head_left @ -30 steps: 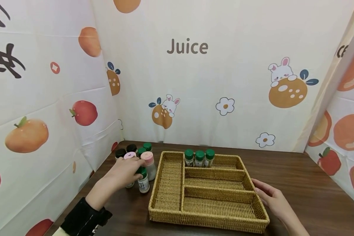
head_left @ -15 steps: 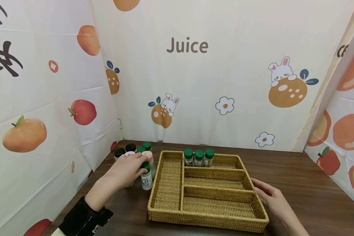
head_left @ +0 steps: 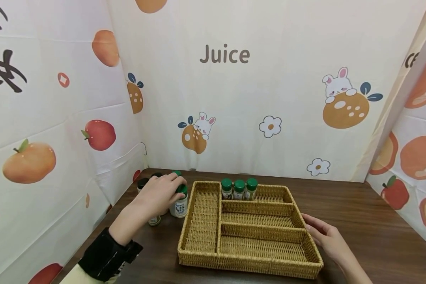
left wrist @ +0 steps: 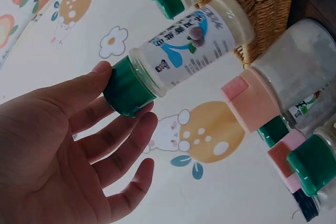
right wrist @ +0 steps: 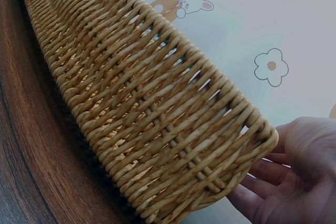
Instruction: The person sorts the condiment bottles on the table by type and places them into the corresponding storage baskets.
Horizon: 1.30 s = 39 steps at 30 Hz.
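My left hand (head_left: 159,193) pinches the green cap of a spice jar (left wrist: 189,51) between thumb and fingers. The jar has a clear body and a white printed label; in the head view it is left of the wicker basket (head_left: 252,272), close to its rim. In the left wrist view, pink-capped jars (left wrist: 252,98) and another green-capped jar (left wrist: 312,166) stand beside it. My right hand (head_left: 326,238) rests against the basket's right outer side, its fingers lightly bent along the wall in the right wrist view.
Several green-capped jars (head_left: 239,189) stand in the basket's back compartment, next to its other divided sections. Dark-capped jars (head_left: 142,184) are partly hidden behind my left hand. The dark wooden table (head_left: 376,236) meets printed cloth walls (head_left: 287,79) at the back and sides.
My left hand has lifted the green-capped jar and moved it up and slightly right, toward the basket; it now covers the pink caps in the head view. My right hand has stayed put.
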Available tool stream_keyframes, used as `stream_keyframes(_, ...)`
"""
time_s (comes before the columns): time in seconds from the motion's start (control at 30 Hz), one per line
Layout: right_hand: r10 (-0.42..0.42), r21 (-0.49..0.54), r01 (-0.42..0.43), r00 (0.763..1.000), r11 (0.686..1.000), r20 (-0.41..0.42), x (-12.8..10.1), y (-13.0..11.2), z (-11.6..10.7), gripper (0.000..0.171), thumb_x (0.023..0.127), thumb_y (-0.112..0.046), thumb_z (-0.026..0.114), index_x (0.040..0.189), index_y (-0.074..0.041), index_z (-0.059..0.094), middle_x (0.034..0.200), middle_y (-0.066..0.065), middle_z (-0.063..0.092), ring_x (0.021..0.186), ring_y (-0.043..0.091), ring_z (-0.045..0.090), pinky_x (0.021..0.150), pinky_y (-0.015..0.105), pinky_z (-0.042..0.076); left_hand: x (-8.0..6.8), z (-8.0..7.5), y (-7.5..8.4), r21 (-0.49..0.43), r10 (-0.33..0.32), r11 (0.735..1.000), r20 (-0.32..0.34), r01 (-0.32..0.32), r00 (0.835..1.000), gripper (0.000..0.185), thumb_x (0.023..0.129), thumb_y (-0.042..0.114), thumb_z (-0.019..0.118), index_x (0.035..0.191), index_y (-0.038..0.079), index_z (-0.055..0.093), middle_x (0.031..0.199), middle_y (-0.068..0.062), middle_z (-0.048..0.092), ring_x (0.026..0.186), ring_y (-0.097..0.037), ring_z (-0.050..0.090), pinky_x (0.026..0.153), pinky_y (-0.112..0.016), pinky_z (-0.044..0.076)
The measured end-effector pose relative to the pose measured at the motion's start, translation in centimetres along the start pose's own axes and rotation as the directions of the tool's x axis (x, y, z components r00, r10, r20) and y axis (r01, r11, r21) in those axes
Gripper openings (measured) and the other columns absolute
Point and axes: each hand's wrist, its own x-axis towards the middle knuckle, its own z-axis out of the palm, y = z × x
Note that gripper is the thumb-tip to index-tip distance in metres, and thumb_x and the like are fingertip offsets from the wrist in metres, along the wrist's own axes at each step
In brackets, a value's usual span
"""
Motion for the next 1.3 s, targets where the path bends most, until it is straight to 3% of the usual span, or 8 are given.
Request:
stream_keyframes(0.23, 0.019, -0.001, -0.019, 1.000, 1.000, 0.012, 0.0, 0.0, 0.0, 0.058, 0.105, -0.024, 0.051, 0.152, 0.006, 0.033, 0.153, 0.031, 0.037, 0.098, -0.016, 0.058, 0.084, 0.023, 0.057, 0.4, -0.2, 0.4, -0.039, -0.003, 0.999, -0.011, 0.002, 1.000, 0.033, 0.097, 0.037, 0.063, 0.124, 0.017, 0.063, 0.112, -0.001, 0.065, 0.098, -0.020, 0.063, 0.083, -0.044, 0.051)
stream_keyframes(0.53, 0.030, 0.017, -0.031, 1.000, 0.999, 0.008, -0.1, 0.0, 0.0, 0.058, 0.105, -0.023, 0.051, 0.151, 0.006, 0.033, 0.152, 0.031, 0.038, 0.098, -0.014, 0.059, 0.084, 0.022, 0.057, 1.4, 0.1, 1.5, 0.001, 0.035, 0.999, -0.056, -0.035, 0.998, 0.035, 0.096, 0.040, 0.063, 0.123, 0.018, 0.063, 0.110, 0.000, 0.066, 0.100, -0.019, 0.065, 0.084, -0.042, 0.051)
stream_keyframes(1.3, 0.038, 0.033, -0.038, 0.999, 0.999, 0.014, -0.2, -0.2, 0.1, 0.058, 0.105, -0.022, 0.052, 0.152, 0.005, 0.033, 0.154, 0.029, 0.037, 0.100, -0.015, 0.058, 0.088, 0.022, 0.056, 2.0, 1.1, 3.0, 0.023, 0.060, 0.998, -0.027, -0.059, 0.998, 0.036, 0.096, 0.043, 0.062, 0.124, 0.019, 0.063, 0.111, 0.000, 0.064, 0.101, -0.020, 0.063, 0.082, -0.039, 0.050)
